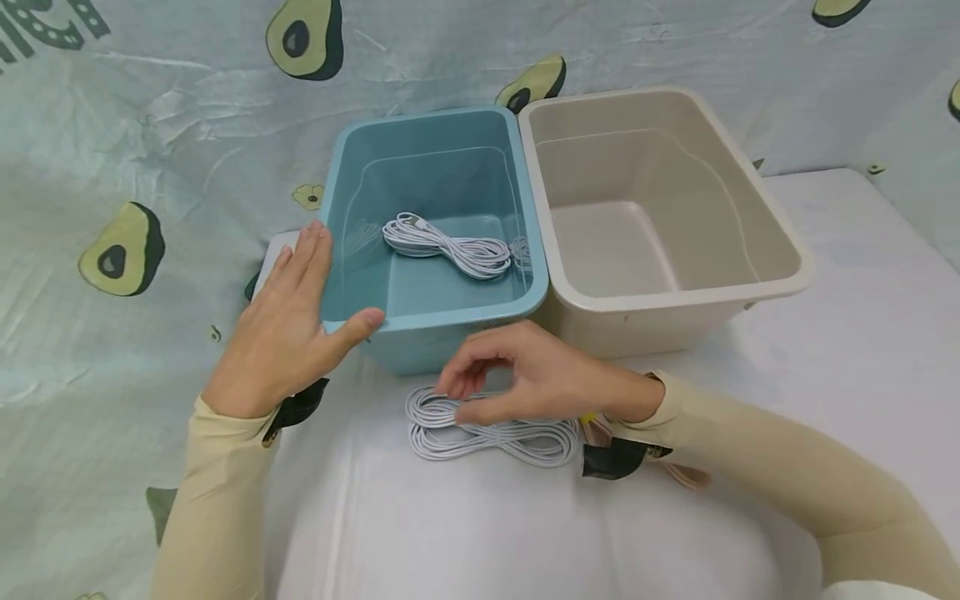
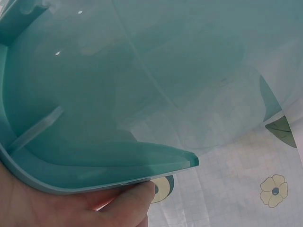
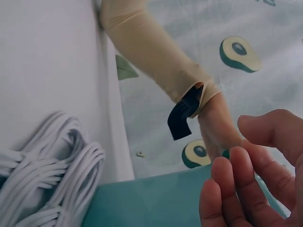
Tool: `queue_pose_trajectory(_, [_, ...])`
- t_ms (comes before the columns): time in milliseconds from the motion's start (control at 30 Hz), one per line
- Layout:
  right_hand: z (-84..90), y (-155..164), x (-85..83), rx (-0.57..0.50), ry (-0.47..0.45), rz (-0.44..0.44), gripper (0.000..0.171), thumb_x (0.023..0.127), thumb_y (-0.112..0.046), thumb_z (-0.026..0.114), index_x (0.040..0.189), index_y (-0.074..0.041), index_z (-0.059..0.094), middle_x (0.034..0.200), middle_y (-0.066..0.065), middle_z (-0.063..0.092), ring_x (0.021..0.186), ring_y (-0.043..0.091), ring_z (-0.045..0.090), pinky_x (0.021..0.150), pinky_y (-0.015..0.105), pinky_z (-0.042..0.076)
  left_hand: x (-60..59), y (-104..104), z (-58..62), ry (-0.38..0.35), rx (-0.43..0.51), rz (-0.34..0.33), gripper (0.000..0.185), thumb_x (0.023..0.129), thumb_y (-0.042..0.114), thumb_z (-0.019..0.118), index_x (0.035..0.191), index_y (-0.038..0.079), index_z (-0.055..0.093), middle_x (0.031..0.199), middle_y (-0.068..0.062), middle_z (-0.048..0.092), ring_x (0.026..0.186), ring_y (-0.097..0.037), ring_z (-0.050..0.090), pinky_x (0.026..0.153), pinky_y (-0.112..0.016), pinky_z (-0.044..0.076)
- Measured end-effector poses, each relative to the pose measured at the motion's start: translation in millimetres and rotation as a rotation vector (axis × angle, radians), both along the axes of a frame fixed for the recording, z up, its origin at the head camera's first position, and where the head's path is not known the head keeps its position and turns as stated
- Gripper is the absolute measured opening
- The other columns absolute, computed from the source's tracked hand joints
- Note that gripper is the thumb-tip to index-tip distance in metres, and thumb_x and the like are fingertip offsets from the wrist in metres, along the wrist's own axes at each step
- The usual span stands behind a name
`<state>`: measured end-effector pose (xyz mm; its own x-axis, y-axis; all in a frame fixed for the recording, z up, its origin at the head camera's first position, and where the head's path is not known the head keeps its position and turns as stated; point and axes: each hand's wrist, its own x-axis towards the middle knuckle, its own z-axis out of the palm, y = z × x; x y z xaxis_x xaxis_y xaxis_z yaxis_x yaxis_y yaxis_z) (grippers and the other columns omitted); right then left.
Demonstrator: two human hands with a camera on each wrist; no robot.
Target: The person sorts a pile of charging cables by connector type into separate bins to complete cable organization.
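Note:
My left hand (image 1: 281,329) rests with straight fingers along the left rim of a blue bin (image 1: 450,321), its thumb over the near corner. In the left wrist view, that hand (image 2: 113,208) lies against the bin's rim. A bundled white cable (image 1: 450,246) lies inside the blue bin. My right hand (image 1: 525,375) hovers over a second bundled white cable (image 1: 495,437) on the table, in front of the bin. Its fingers bend loosely with a gap to the thumb, and the right wrist view shows nothing between the fingers (image 3: 241,184).
A beige bin (image 1: 675,296) stands right against the blue one. Under the right forearm, a brownish cord (image 1: 682,475) with a yellow part shows partly. A white cloth covers the table (image 1: 450,533), and an avocado-print sheet (image 1: 187,125) hangs behind and at the left.

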<state>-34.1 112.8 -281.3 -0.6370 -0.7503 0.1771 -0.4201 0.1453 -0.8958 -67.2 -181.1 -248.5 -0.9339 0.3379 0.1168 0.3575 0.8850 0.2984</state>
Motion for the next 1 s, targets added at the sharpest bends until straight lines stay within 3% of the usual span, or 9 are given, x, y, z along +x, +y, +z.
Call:
queue_pose_trajectory(133, [-11.7, 4.2, 1.5, 0.033, 0.040, -0.026, 0.021, 0.087, -0.015, 0.083, 0.108, -0.018, 0.077, 0.104, -0.008, 0.076, 0.095, 0.010, 0.070, 0.089, 0.029, 0.063, -0.5, 1.0, 0.8, 0.003, 0.002, -0.002, 0.105, 0.096, 0.071, 0.053, 0.167, 0.008, 0.008, 0.176, -0.010, 0.008, 0.165, -0.029, 0.012, 0.138, -0.044, 0.010])
queue_pose_trajectory(300, [-24.6, 7.1, 2.4, 0.065, 0.070, -0.019, 0.023, 0.087, -0.016, 0.083, 0.109, -0.016, 0.077, 0.107, -0.001, 0.077, 0.096, 0.015, 0.073, 0.089, 0.030, 0.064, -0.7, 1.7, 0.9, 0.004, 0.004, -0.006, 0.105, 0.096, 0.071, 0.053, 0.166, 0.007, 0.009, 0.176, -0.011, 0.009, 0.165, -0.030, 0.013, 0.138, -0.044, 0.010])
queue_pose_trajectory(667, [-39.9, 8.8, 2.0, 0.143, 0.124, -0.061, 0.029, 0.086, -0.018, 0.084, 0.114, -0.016, 0.077, 0.110, -0.001, 0.078, 0.103, 0.006, 0.072, 0.094, 0.023, 0.061, 0.2, -0.1, -0.9, 0.009, 0.002, -0.010, 0.105, 0.097, 0.071, 0.054, 0.166, 0.006, 0.009, 0.176, -0.012, 0.009, 0.165, -0.030, 0.013, 0.138, -0.043, 0.009])
queue_pose_trajectory(1000, [-49.3, 8.2, -0.1, 0.228, 0.151, -0.127, 0.033, 0.083, -0.017, 0.085, 0.116, -0.018, 0.078, 0.114, -0.004, 0.077, 0.109, 0.008, 0.070, 0.095, 0.035, 0.061, -0.9, -0.1, -1.2, 0.032, 0.004, -0.020, 0.104, 0.097, 0.070, 0.054, 0.166, 0.005, 0.010, 0.176, -0.013, 0.010, 0.165, -0.031, 0.014, 0.138, -0.043, 0.010])
